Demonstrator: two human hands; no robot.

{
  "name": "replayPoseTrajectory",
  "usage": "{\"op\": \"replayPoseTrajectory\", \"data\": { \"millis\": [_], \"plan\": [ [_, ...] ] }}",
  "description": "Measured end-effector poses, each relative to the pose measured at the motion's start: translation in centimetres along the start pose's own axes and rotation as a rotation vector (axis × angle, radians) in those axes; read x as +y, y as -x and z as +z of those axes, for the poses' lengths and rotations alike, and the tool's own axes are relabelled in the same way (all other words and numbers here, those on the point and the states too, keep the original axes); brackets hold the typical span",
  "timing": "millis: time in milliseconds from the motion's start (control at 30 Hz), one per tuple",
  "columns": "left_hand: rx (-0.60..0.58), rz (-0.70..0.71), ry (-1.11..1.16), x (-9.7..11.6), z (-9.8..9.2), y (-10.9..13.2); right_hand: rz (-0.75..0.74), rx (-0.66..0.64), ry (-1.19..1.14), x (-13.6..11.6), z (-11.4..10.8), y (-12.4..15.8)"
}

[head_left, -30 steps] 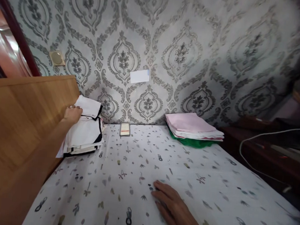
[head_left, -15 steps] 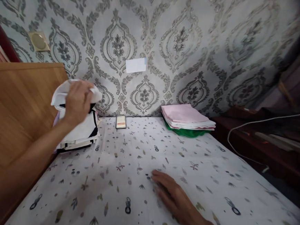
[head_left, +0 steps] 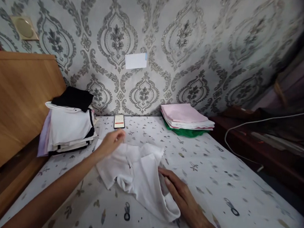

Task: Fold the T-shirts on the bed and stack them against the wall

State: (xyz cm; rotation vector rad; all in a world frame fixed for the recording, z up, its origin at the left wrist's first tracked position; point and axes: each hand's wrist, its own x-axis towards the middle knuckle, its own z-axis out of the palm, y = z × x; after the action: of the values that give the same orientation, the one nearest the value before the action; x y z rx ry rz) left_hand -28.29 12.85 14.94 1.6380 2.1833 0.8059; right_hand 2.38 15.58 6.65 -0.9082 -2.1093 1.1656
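A white garment [head_left: 142,169] lies loosely spread, with folds, on the patterned sheet in front of me. At its upper left edge is my left hand [head_left: 113,142], its fingers curled; whether they pinch any cloth is too small to tell. My right hand [head_left: 179,190] rests against the garment's right side, fingers extended and partly over the cloth's edge. A tall stack of folded clothes [head_left: 69,128], topped by a black piece [head_left: 74,98], stands at the left. Another stack, pink on top [head_left: 183,113] and green at the bottom [head_left: 188,132], sits at the back right.
A phone [head_left: 119,121] with a lit screen lies near the wall. The wooden panel [head_left: 16,99] borders the bed on the left. A dark red ledge [head_left: 244,142] with a white cable [head_left: 259,120] runs along the right. White paper [head_left: 135,60] is on the wall.
My left hand has moved from the left stack to the middle, and the white garment now lies on the sheet. The black piece is uncovered. My right hand now touches the garment.
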Motion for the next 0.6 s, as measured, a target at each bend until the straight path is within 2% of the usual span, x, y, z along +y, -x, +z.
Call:
{"op": "replayPoseTrajectory", "data": {
  "millis": [33,133,233,433,600],
  "plan": [
    [0.068,-0.109,-0.049,-1.2,0.3,-2.6,0.006,-0.003,0.0,-0.1,0.0,0.0],
    [0.156,-0.316,-0.144,-4.0,1.6,-9.2,0.021,-0.003,0.001,-0.3,-0.2,-0.1],
    [0.194,-0.434,-0.214,-5.3,3.5,-13.2,0.031,0.003,0.004,0.4,-0.3,0.0],
    [0.173,-0.443,-0.32,-5.4,6.5,-16.3,0.037,0.036,0.006,2.3,0.1,0.4],
    [0.127,-0.504,-0.346,-5.8,5.9,-17.4,0.013,-0.02,0.021,1.4,-0.2,-0.1]
  ]
}}
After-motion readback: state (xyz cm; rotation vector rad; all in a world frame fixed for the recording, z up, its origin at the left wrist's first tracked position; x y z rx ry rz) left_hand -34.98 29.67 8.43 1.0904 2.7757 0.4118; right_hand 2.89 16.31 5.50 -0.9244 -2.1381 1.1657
